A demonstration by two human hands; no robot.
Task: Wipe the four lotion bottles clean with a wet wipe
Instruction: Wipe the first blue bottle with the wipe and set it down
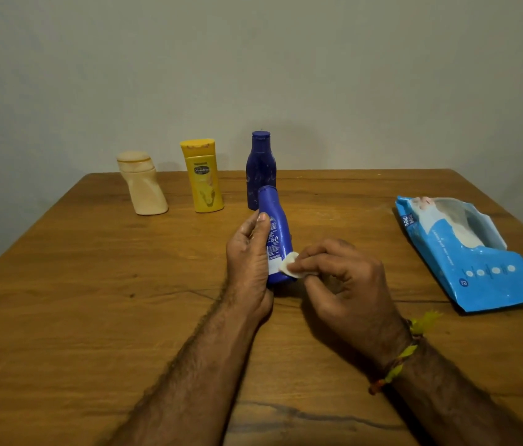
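Head view. Your left hand (pixel 249 259) holds the blue bottle (pixel 274 233) just above the table (pixel 93 284), near its middle and in front of you. The bottle's long axis runs away from you and tilts slightly left, with the far end raised and the near end low beside your left palm. Which end carries the cap cannot be told from this view.

Left grip: the fingers wrap the bottle's left side and the thumb (pixel 261 220) presses the printed face about halfway up. The hand is closed around the body, not spread.

Right grip: your right hand (pixel 347 281) lies to the right of the bottle's near end. Its fingertips (pixel 302 263) are pressed together on a small folded wipe (pixel 289 268), and the wipe touches the bottle's lower right edge. The remaining fingers curl under the palm.

The relation that governs the next stroke: the wipe sits at the near end, so nearly the whole length of the body lies beyond it, up and away along the axis. Judged from this, a stroke along the axis toward the far end would cover the right side; the left side is masked by your left fingers and would call for a turn of the bottle.

Three other bottles stand upright at the far edge: a navy bottle (pixel 261 169) directly behind the held one, a yellow bottle (pixel 204 175) left of it, and a beige bottle (pixel 143 185) farthest left. The wipe pack (pixel 466 252) lies flat, well to the right.
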